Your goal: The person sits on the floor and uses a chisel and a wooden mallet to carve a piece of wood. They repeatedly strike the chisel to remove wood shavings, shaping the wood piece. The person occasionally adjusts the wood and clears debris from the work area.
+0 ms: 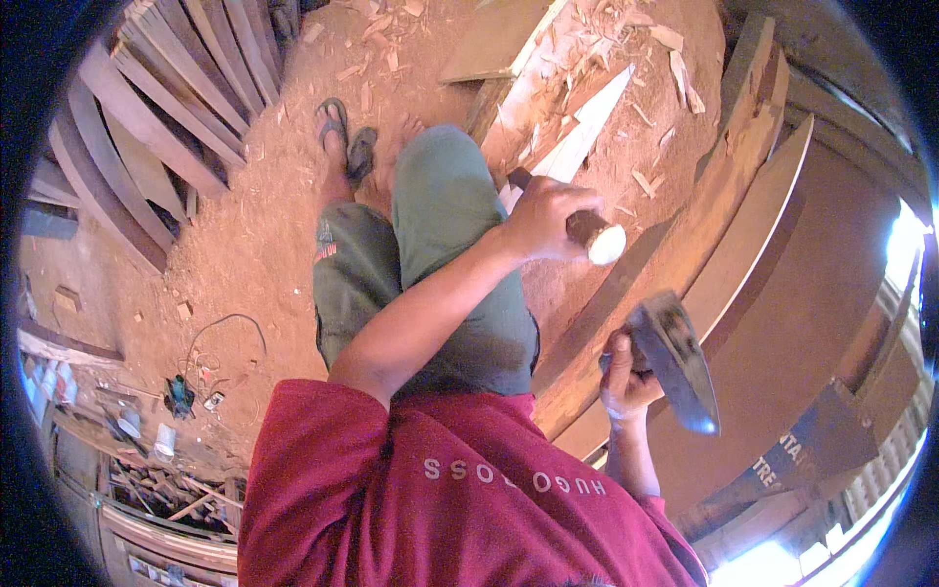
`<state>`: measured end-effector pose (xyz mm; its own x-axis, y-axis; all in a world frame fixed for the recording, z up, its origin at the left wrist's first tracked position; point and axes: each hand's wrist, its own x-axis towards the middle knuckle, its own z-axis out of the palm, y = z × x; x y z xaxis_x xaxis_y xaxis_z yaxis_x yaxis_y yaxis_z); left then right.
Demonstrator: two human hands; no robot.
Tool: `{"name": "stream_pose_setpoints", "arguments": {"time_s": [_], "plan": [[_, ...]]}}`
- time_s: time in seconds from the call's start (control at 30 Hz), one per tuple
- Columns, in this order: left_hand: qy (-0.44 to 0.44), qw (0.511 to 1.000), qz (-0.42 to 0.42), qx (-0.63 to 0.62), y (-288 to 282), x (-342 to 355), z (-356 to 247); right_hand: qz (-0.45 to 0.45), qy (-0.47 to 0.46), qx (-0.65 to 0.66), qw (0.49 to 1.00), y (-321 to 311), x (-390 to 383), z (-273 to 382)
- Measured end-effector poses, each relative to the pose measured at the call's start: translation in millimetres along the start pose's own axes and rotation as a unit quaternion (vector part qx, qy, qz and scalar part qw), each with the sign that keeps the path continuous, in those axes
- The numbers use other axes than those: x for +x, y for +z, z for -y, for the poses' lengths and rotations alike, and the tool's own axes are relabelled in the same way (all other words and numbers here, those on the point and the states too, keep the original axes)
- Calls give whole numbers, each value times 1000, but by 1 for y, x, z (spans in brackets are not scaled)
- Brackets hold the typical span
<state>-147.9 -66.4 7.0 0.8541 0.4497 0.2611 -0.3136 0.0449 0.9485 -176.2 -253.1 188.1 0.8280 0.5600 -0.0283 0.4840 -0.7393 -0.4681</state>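
My left hand (551, 219) is closed round a chisel-like tool by its round wooden handle (593, 235), whose pale butt end faces right. A short dark part of it shows past my knuckles; its tip is hidden. Just beyond that hand lies a pale, freshly cut piece of wood (592, 125), tapering to a point at its far end. Off to the right, my right hand (626, 380) grips a hatchet-like tool with a dark, wedge-shaped metal head (677, 360). The head is held up, apart from the chisel, and its handle is mostly hidden. My knees lie bent below my left arm.
Long curved planks (709, 235) run along my right side. More curved boards (147, 127) stand in a row at the far left. Wood chips (626, 39) litter the sandy floor (254, 254). A cable (230, 318) and small containers (164, 440) lie at left.
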Motion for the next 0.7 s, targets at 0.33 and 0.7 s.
{"name": "stream_pose_setpoints", "arguments": {"time_s": [0.33, 0.7], "plan": [[49, 998, 38, -17, 4, 10, 6, -62, 78, 200, 975, -6, 17, 21], [43, 999, -8, -31, 9, 14, 17, 161, 121, -3, 979, -18, 48, 21]]}}
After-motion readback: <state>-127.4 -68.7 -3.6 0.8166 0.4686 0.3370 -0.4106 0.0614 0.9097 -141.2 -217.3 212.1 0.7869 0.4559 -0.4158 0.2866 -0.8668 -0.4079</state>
